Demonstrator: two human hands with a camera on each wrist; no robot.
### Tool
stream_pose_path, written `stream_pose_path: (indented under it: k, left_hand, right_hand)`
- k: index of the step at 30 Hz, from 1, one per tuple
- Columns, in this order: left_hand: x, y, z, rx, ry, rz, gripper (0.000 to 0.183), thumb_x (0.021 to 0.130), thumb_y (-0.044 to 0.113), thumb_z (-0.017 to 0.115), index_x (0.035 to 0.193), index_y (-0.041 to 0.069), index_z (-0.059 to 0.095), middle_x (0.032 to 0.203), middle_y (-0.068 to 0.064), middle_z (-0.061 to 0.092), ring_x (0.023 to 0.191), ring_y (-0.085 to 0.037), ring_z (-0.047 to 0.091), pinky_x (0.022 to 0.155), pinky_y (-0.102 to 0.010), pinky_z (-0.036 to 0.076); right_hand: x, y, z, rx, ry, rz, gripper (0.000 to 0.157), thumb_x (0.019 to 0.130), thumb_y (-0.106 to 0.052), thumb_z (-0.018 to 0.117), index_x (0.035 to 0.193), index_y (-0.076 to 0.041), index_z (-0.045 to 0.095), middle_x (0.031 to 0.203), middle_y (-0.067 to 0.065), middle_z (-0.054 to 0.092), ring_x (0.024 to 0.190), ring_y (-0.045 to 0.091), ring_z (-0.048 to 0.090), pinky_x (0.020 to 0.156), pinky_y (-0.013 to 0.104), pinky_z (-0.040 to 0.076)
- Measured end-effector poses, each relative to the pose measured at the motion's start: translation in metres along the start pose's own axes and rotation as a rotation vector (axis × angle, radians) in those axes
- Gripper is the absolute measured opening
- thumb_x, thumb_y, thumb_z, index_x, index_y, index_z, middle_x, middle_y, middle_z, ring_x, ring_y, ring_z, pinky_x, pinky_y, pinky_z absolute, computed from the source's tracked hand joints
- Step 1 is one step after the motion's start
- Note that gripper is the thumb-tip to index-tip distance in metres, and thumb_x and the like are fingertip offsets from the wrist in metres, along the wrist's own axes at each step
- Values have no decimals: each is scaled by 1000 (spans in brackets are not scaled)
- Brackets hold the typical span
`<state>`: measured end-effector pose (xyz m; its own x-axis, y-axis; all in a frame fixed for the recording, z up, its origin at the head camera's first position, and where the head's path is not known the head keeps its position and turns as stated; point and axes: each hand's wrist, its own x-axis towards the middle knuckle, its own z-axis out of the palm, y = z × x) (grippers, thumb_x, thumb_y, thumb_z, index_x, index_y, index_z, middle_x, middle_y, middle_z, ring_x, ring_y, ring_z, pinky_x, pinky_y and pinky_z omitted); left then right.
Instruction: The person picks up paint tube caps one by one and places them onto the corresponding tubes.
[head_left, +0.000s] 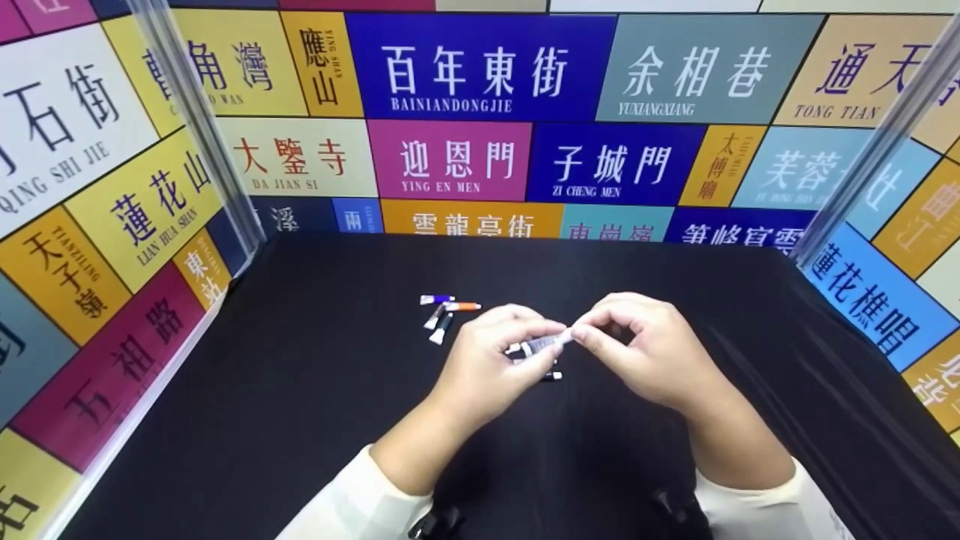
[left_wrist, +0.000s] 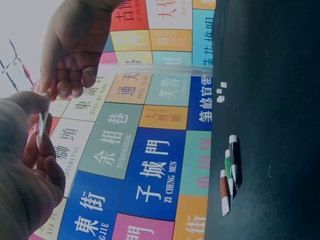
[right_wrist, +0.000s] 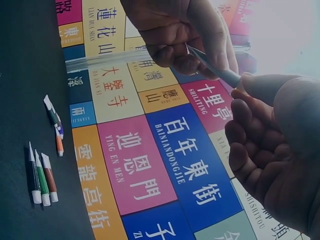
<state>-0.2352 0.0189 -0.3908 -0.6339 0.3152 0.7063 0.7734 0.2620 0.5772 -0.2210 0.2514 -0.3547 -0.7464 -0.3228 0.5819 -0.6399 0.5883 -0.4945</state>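
My left hand holds a small pale paint tube between thumb and fingers, above the black table. At the tube's white capped end, the thumb and index finger of my right hand pinch. The right wrist view shows the tube slanting from the left hand toward the pinching right hand, whose other fingers are curled loosely. Below the hands lie a black tube, a green tube and a brown tube, side by side; in the head view the hands mostly hide them.
Left of the hands lies a loose group with a purple tube, an orange tube and darker tubes. Several small white pieces sit on the black cloth. Panels with printed place names enclose the table's back and sides.
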Motion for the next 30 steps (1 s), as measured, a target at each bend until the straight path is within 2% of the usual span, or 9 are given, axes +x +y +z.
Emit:
stream_pose_path:
  k: [10, 13, 16, 19, 21, 26, 30]
  left_hand:
    - [3, -4, 1, 74, 29, -5, 19, 93, 20, 84, 112, 17, 85, 105, 3, 80, 96, -8, 69, 82, -26, 60]
    - [4, -6, 0, 79, 28, -17, 18, 94, 20, 83, 111, 17, 85, 104, 3, 79, 94, -9, 69, 79, -24, 59]
    - [6, -11, 0, 77, 21, -28, 17, 94, 19, 83, 111, 17, 85, 103, 2, 79, 91, -10, 69, 77, -20, 58]
    - [9, -20, 2, 86, 12, -42, 18, 93, 19, 84, 110, 16, 85, 103, 1, 79, 92, -13, 71, 79, -22, 58]
    - [11, -26, 3, 102, 3, -61, 18, 93, 19, 84, 111, 16, 85, 103, 2, 80, 95, -14, 72, 83, -24, 58]
    - [18, -46, 7, 137, -31, -148, 18, 94, 23, 83, 112, 18, 85, 106, 3, 81, 102, -12, 72, 94, -29, 58]
    - [22, -65, 12, 180, -76, -214, 18, 95, 26, 81, 112, 20, 85, 109, 5, 81, 105, -12, 72, 98, -30, 57]
  right_hand:
    - [1, 0, 1, 16, 57, 99, 10, 97, -22, 80, 93, -30, 83, 85, -16, 71, 70, 10, 57, 62, 22, 45]
    - [1, 2, 1, 32, 50, 118, 8, 97, -23, 81, 94, -31, 83, 85, -15, 71, 71, 11, 58, 63, 22, 45]
    - [2, 5, 0, 42, 62, 133, 6, 96, -22, 82, 95, -27, 84, 84, -13, 72, 71, 11, 58, 62, 22, 46]
    - [4, 7, -2, 48, 88, 158, 3, 96, -22, 82, 95, -21, 85, 84, -12, 73, 71, 11, 58, 62, 21, 45]
    - [4, 9, -4, 44, 98, 181, 3, 96, -22, 82, 95, -22, 84, 85, -11, 73, 72, 12, 59, 62, 21, 46]
    - [6, 18, -8, 34, 116, 230, 2, 96, -25, 82, 96, -24, 84, 89, -8, 76, 74, 10, 62, 65, 18, 49]
    - [7, 29, -11, 26, 154, 256, 6, 96, -27, 82, 98, -22, 84, 92, -6, 77, 75, 9, 64, 67, 16, 51]
